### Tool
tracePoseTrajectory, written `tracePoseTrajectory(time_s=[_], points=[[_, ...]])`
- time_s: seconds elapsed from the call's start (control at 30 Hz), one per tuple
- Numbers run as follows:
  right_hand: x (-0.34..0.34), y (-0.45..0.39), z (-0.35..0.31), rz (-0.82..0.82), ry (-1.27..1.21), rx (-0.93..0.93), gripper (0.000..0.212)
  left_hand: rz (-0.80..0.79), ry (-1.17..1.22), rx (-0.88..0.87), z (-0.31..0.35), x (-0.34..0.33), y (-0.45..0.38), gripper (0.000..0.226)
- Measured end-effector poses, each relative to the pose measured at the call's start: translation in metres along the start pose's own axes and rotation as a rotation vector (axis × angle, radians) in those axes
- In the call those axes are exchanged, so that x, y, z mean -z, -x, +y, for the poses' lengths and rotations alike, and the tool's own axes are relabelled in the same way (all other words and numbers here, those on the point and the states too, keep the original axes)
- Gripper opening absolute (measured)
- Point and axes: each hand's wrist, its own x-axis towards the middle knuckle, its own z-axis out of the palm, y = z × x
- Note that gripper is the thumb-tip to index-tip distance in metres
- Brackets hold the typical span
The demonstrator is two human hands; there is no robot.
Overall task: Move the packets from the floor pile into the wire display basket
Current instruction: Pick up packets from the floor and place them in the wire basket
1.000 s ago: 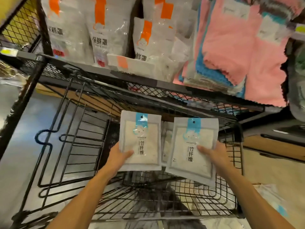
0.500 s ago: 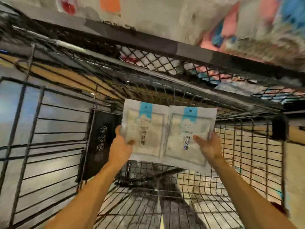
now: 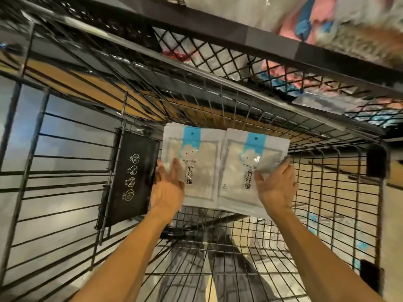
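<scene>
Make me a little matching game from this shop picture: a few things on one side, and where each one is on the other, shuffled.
Things:
1. left packet
2. right packet
3. black sign panel
4. pink and blue cloths

Places:
A. on the shelf above the wire basket
B. fixed to the basket's left wire wall
C. held by the right hand
D. held by the left hand

Pairs: 1-D, 2-C, 3-B, 4-A
</scene>
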Motion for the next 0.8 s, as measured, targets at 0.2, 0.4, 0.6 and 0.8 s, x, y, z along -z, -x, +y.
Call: tracePoseTrajectory(time_s=[0.2,0.4,0.6,0.8], points=[[0.029,0.011,0.007,0.016,0.151,0.239,0.088,0.014,0.032,-0.058,0.001,0.011,0.008,0.071],[0.083,0.034,0.003,0.027,0.278,0.440,0.082,0.225,-0.099,-0.151,0.028,0.070,0.048,0.062],[0.151,0.072,-0.002,0.097,0.225,0.518,0.080,0.325,-0.140,-0.167,0.039,0.132,0.106,0.062],[0.217,0.117,0.001,0.125,0.152,0.548,0.080,0.395,-0.170,-0.209,0.063,0.186,0.170,0.066]])
